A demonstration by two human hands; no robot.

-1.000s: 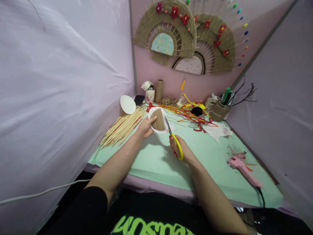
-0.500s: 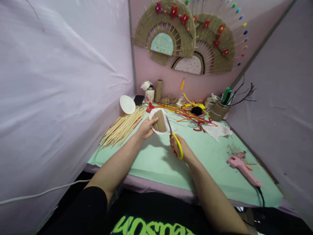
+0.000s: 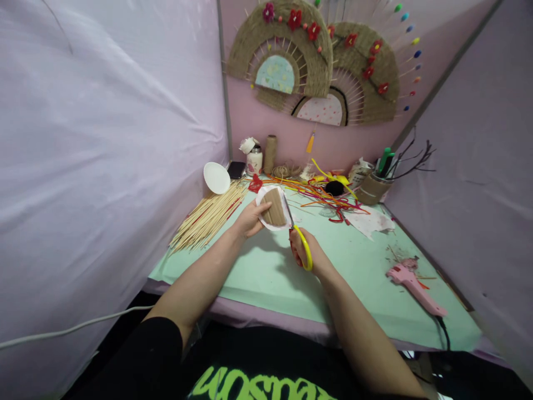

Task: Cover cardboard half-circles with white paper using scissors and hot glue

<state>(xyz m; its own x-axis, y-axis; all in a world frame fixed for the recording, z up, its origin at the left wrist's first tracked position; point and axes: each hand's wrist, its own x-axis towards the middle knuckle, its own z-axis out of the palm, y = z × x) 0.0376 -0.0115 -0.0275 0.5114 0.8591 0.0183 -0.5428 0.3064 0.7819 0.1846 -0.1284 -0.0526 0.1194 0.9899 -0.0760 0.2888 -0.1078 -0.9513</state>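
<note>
Over the middle of the table, my left hand point(image 3: 251, 218) pinches a brown cardboard piece point(image 3: 273, 209) with a white border of paper or cloth point(image 3: 262, 194) around it. The thumb lies on the cardboard; the other fingers are hidden beneath. My right hand point(image 3: 308, 253) is wrapped round the yellow handles of a pair of scissors point(image 3: 307, 250). Their blades point up and away, lying along the right edge of the white border. Whether the blades are parted is too small to tell.
Thin wooden sticks point(image 3: 210, 219) lie at the left, beside a white bowl-like dish point(image 3: 217, 178). Coloured pipe cleaners point(image 3: 316, 194) cover the back. A pink glue gun point(image 3: 416, 289) with a black cord rests at the right. A pen holder point(image 3: 372, 189) with twigs stands at the back right.
The cardboard piece has shifted very slightly right and down with my left hand. The scissors stay at its right edge, with their blades a little closer together.
</note>
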